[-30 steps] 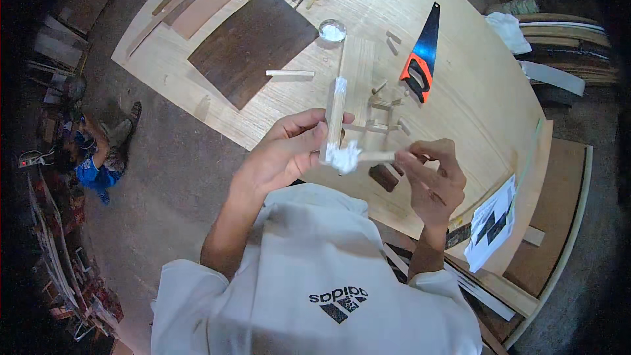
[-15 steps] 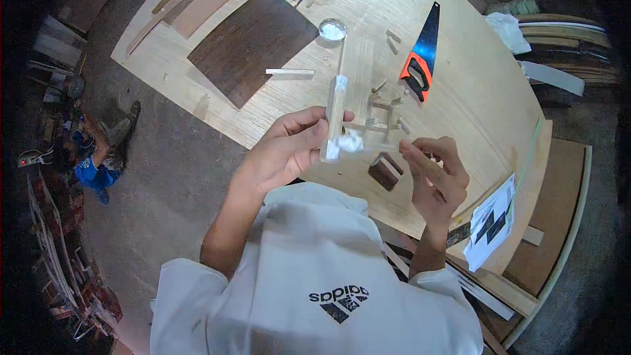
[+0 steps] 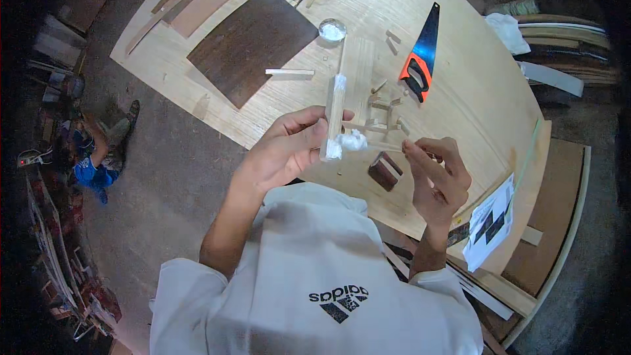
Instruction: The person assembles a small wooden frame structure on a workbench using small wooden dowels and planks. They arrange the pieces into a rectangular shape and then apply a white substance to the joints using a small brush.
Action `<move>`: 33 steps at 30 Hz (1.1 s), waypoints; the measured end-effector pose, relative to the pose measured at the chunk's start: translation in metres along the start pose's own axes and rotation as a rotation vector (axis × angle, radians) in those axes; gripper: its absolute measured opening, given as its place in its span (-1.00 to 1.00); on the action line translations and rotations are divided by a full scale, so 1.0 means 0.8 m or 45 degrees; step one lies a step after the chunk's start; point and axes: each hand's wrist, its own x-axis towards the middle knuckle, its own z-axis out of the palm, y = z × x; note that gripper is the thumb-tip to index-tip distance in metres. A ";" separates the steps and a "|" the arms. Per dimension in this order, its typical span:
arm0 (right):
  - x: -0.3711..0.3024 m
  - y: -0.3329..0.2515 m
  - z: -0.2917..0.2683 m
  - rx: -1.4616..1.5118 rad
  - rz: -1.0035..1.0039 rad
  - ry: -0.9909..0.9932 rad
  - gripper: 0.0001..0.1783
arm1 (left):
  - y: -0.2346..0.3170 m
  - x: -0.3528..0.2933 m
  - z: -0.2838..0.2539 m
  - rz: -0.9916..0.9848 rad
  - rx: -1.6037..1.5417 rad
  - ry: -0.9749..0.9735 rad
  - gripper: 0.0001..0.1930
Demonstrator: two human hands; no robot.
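Note:
My left hand (image 3: 286, 148) grips a short wooden strip (image 3: 335, 115) upright, thumb on its near face. White paste coats the strip at its upper and lower ends. In my right hand (image 3: 439, 174), fingertips pinch a thin stick that reaches left toward the strip. At that stick's far end sits a lumpy white blob (image 3: 355, 140), right beside the strip's lower end; whether they touch I cannot tell. Beyond the hands, a small frame of wooden pieces (image 3: 384, 118) lies on the table. A dark brown block with a pale stripe (image 3: 386, 171) is between my hands.
On the pale wooden table (image 3: 480, 85) lie a handsaw with an orange and black handle (image 3: 418, 75), a dark brown panel (image 3: 253, 43), a round dish of white stuff (image 3: 332, 29), and a loose strip (image 3: 289, 72). Printed paper (image 3: 490, 223) hangs at the right edge. Another person (image 3: 98, 158) crouches far left.
The white blob on the stick has shifted slightly right, away from the strip's lower end, as my right hand moved a little. My left hand and the strip stay nearly still.

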 end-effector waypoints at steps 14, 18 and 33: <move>-0.007 0.004 -0.003 0.095 0.103 -0.176 -0.51 | -0.007 0.001 -0.015 0.102 -0.166 -0.147 -0.54; -0.007 -0.001 -0.002 0.247 0.165 -0.143 -0.51 | -0.007 0.002 -0.011 0.117 -0.128 -0.090 -0.55; 0.006 -0.001 -0.008 0.218 0.020 -0.195 -0.62 | -0.009 -0.002 -0.015 0.114 -0.119 -0.117 -0.61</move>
